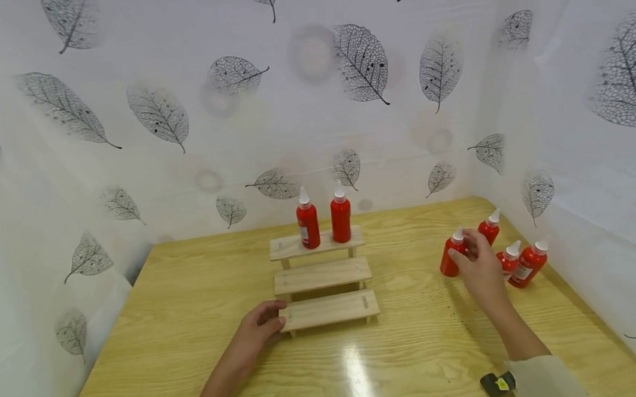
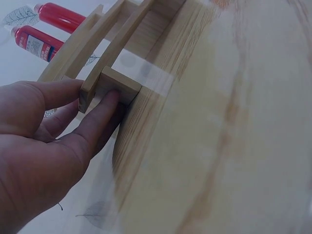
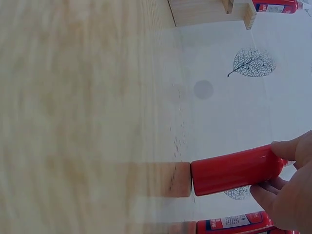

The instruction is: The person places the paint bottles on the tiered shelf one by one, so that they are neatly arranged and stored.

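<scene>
A three-tier wooden stand (image 1: 326,309) sits on the table, and two red squeeze bottles (image 1: 309,228) with white pointed nozzles stand on its top tier. My left hand (image 1: 256,330) grips the left end of the lowest tier. In the left wrist view, the fingers (image 2: 100,117) reach under the board to its leg. Over on the right, my right hand (image 1: 484,274) holds another red squeeze bottle (image 1: 449,262) by its upper part, thumb on one side and fingers on the other. In the right wrist view this bottle (image 3: 234,170) is slightly tilted, its base close over the table.
Several more red bottles (image 1: 529,265) stand behind and right of my right hand, near the table's right edge. A small black object with a yellow mark (image 1: 497,385) is by the right sleeve. White leaf-print sheeting (image 1: 303,115) hangs around the table (image 1: 193,289).
</scene>
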The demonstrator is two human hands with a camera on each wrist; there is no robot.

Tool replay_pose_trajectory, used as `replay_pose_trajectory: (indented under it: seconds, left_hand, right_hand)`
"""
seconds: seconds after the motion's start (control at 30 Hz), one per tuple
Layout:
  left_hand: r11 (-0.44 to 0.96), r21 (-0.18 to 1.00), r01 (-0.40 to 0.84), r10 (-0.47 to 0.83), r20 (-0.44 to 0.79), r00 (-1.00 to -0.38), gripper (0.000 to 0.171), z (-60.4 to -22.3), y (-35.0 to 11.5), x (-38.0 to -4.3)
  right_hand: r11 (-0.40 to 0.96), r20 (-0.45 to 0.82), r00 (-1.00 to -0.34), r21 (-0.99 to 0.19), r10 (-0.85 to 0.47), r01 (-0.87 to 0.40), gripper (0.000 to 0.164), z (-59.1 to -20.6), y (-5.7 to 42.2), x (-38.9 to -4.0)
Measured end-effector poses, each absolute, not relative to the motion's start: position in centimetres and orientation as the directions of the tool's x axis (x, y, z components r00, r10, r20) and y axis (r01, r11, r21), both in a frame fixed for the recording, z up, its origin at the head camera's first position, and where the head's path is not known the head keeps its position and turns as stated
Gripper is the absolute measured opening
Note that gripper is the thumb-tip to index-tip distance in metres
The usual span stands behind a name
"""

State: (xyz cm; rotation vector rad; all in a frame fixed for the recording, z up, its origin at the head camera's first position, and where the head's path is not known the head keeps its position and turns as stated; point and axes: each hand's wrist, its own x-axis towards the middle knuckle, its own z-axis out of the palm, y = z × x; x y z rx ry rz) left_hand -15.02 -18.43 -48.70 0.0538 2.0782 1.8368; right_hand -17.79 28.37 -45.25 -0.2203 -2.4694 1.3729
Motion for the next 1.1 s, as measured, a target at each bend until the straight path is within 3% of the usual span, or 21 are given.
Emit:
replay_pose_trajectory:
  seconds: [0.33,0.67,1.1]
  left_hand:
    - [0.114,0.974,-0.193,0.327,-0.221,-0.919,0.049,-48.8,-18.4,-15.0]
    - [0.087,0.976,-0.201,0.317,-0.219,-0.923,0.048,-48.8,-18.7,-14.9]
    - [0.086,0.974,-0.211,0.307,-0.227,-0.924,0.048,-48.7,-18.5,-14.9]
  right_hand:
    - [0.588,0.240,-0.930,-0.808,0.278,-0.033,0.058,-44.1,27.4,-17.8]
    - [0.488,0.282,-0.941,-0.858,0.185,-0.161,0.055,-40.4,22.8,-16.6]
    - [0.389,0.359,-0.933,-0.865,0.042,-0.315,0.047,-38.8,16.7,-16.7]
